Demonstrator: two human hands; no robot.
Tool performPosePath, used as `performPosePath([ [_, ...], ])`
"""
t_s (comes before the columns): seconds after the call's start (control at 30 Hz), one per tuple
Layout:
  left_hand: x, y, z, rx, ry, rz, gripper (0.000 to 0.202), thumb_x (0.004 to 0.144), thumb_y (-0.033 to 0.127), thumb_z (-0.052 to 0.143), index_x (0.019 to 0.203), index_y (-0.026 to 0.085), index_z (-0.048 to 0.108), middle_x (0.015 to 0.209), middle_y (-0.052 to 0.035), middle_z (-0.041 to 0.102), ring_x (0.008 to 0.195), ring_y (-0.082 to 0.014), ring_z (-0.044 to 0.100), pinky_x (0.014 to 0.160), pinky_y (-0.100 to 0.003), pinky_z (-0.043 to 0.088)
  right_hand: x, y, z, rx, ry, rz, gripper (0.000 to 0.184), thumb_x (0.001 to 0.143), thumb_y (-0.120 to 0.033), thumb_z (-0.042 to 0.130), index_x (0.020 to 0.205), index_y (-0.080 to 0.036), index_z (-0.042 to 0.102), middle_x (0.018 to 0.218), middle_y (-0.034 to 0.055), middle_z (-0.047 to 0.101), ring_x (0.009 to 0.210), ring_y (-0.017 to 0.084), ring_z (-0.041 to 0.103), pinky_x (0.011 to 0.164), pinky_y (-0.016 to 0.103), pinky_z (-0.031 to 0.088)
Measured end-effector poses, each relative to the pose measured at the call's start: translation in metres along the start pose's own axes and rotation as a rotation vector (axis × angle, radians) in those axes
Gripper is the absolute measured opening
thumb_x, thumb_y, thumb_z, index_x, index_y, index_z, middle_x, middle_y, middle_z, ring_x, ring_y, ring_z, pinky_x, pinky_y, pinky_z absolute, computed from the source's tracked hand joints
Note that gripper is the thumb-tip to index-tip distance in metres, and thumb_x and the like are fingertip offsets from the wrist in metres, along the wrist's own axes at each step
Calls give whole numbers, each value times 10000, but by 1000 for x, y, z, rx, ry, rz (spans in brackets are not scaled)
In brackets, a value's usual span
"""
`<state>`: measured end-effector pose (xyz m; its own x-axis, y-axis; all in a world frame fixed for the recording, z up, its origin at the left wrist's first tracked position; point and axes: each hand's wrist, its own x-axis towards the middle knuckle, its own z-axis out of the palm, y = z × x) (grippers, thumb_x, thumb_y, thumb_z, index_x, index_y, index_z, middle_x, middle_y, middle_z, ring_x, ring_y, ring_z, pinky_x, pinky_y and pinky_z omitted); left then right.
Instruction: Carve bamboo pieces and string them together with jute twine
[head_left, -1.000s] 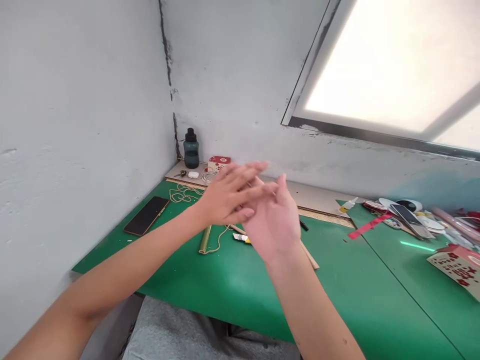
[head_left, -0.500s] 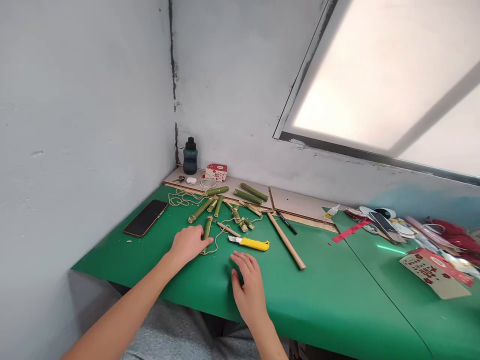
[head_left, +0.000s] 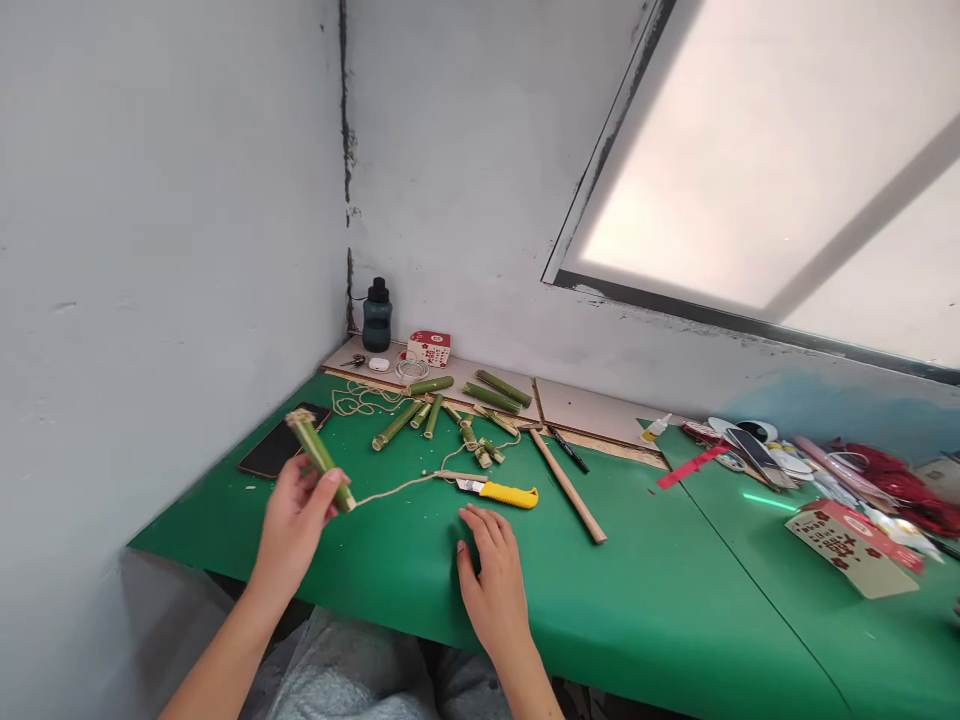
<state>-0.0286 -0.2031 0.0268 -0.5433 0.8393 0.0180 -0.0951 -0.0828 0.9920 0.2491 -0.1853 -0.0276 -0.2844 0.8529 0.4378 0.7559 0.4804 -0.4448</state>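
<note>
My left hand (head_left: 294,520) is closed around a short green bamboo piece (head_left: 318,456), lifted off the green table (head_left: 660,600) near its left edge. A thin beige string (head_left: 397,487) runs from the piece's lower end toward the other bamboo pieces (head_left: 435,410) lying further back. My right hand (head_left: 491,570) lies flat on the table with fingers spread, holding nothing, just in front of a yellow utility knife (head_left: 504,491). A wooden stick (head_left: 568,486) lies to the right of the knife.
A black phone (head_left: 274,445) lies by the left wall. A dark bottle (head_left: 376,315), a small red-and-white box (head_left: 429,348) and earbuds sit in the back corner. A glue bottle (head_left: 654,428), red strips, a second phone and a decorated card box (head_left: 851,548) crowd the right side.
My hands came down from in front of the camera. The left hand took a bamboo piece from the table and lifted it leftward, drawing its string taut. The right hand settled flat.
</note>
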Motion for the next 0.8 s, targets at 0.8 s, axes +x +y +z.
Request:
performPosePath([
  [0.8, 12, 145, 18, -374, -8, 597, 431, 847, 586, 818, 1064, 294, 588, 839, 2, 804, 564, -178, 655, 431, -280, 468, 95, 55, -21, -255, -20, 252, 598, 933, -141, 561, 1529, -127, 521, 1503, 237, 555, 1324, 409, 539, 1057, 536, 434],
])
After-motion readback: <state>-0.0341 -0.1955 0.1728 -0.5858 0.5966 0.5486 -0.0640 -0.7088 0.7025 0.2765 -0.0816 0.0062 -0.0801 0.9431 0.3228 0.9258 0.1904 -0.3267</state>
